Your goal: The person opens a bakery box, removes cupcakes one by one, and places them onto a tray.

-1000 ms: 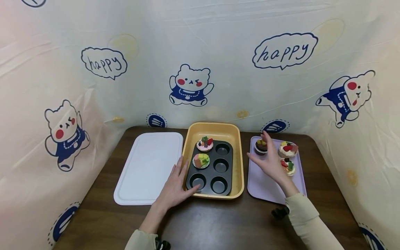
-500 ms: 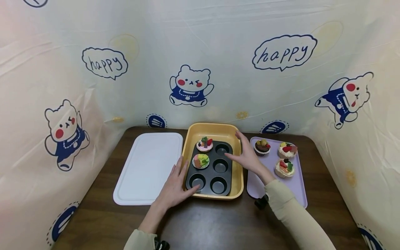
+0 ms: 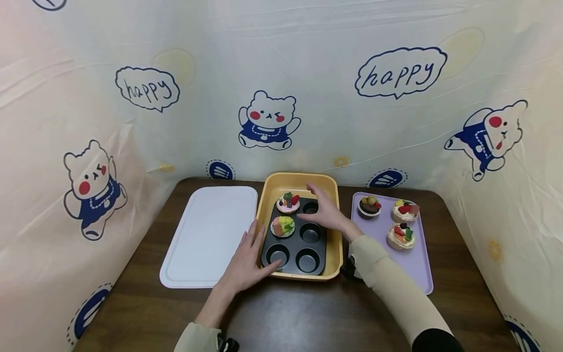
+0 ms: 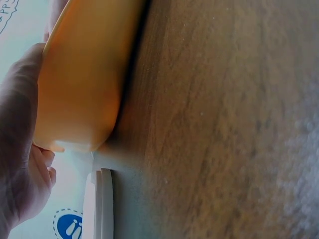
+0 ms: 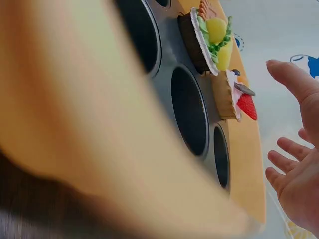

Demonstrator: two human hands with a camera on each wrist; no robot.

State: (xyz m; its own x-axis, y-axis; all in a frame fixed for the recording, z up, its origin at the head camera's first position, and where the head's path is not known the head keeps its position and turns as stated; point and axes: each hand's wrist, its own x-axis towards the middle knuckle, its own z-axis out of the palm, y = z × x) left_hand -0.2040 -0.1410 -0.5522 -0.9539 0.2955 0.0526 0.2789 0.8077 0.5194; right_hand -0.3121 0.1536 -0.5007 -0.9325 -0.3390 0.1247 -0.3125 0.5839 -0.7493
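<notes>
A dark muffin tin lies inside a yellow tray. Two fruit-topped cupcakes sit in its left column: a pink one with a strawberry at the back and one with yellow fruit in the middle. My left hand rests at the tray's front left corner, fingers spread along the left rim, thumb over the front left cup. My right hand hovers over the right column, thumb and fingers apart, holding nothing. In the right wrist view my right hand is beside the pink cupcake.
On the right, a purple tray carries a chocolate cupcake and two cream ones, a rear one and a front one. A white board lies on the left. A printed cloth hangs behind the brown table.
My right hand has moved left from beside the chocolate cupcake on the purple tray to above the muffin tin, carrying nothing. My left hand and the cupcakes have stayed put.
</notes>
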